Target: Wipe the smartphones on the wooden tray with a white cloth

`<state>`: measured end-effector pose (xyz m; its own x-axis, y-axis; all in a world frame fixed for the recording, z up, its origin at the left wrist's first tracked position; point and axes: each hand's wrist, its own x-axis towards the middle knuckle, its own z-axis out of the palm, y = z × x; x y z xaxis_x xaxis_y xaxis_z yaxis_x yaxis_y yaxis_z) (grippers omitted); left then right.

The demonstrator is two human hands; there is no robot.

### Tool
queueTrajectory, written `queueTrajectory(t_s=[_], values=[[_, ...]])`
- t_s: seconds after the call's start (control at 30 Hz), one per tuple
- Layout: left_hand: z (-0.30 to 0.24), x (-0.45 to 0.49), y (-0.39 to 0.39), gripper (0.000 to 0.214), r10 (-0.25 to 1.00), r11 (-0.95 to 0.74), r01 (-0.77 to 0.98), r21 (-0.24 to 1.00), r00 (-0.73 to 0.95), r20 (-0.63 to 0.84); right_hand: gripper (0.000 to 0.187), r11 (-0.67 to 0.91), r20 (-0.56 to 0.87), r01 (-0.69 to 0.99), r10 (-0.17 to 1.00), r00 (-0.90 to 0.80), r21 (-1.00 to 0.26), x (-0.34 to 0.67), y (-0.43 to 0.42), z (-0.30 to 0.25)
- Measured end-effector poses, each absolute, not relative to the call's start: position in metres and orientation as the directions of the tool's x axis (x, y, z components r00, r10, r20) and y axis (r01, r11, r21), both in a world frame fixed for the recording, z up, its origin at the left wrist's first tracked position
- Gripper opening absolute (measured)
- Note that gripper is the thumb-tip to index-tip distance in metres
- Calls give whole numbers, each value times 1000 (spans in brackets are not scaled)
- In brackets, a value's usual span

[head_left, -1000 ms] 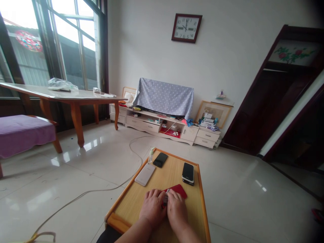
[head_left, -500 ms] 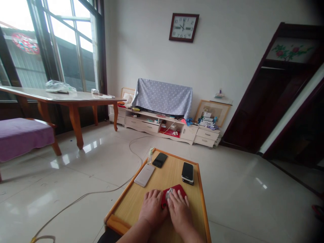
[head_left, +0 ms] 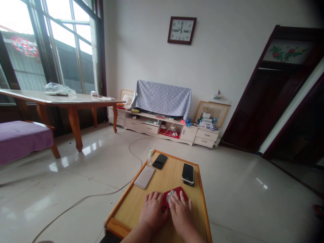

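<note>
Our low wooden table (head_left: 131, 206) holds a red phone case (head_left: 180, 193) near its front edge, long axis crosswise. Left hand (head_left: 153, 211) lies flat against the case; right hand (head_left: 180, 212), fingers spread, rests on it, touching a small silvery piece (head_left: 170, 195). Farther along the table lie a pale phone (head_left: 144, 177), a black phone (head_left: 159, 161) and another black phone (head_left: 187, 174).

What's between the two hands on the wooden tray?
Head view: a red phone case lies between the left hand and right hand, partly under both. A small silver item sits on it, too small to identify.
</note>
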<state>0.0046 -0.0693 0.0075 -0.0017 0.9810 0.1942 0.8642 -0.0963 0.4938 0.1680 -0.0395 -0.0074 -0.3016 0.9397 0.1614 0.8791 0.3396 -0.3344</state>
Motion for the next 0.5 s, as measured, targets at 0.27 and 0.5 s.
queueTrajectory(t_s=[0.27, 0.5], values=[[9, 5, -70, 43, 976, -98, 867, 488, -12, 216, 55, 219, 55, 943, 976, -212, -251, 169, -32, 0], [9, 4, -70, 36, 982, -91, 868, 488, -3, 189, 56, 328, 67, 895, 944, -323, -303, 142, -43, -1]])
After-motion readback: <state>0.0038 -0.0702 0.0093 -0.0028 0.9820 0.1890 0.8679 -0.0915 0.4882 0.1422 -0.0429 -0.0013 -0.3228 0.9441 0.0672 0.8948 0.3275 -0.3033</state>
